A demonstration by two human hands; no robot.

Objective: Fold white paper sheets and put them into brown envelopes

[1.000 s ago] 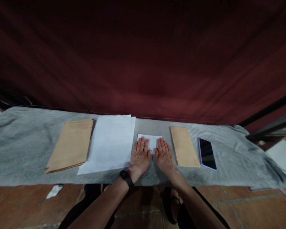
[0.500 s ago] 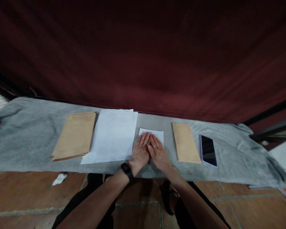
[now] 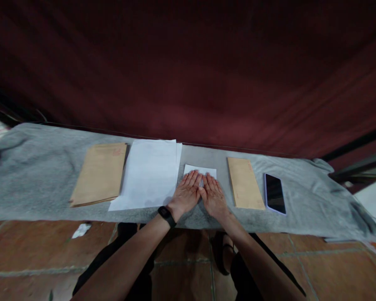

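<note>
A small folded white paper (image 3: 203, 171) lies on the grey cloth (image 3: 34, 175) in the middle of the table. Both my hands rest flat on it, fingers stretched out and pointing away from me. My left hand (image 3: 186, 192), with a black band on its wrist, covers the paper's left part. My right hand (image 3: 213, 195) covers the right part, and the two hands touch side by side. Only the paper's far edge shows past my fingertips.
A stack of white sheets (image 3: 148, 173) lies left of my hands, then a stack of brown envelopes (image 3: 99, 173). To the right are one brown envelope (image 3: 245, 182) and a dark phone (image 3: 274, 193). A paper scrap (image 3: 81, 229) lies on the tiled floor.
My hands, apart on the paper a second ago, came together over its middle and now lie side by side, slightly spread again.
</note>
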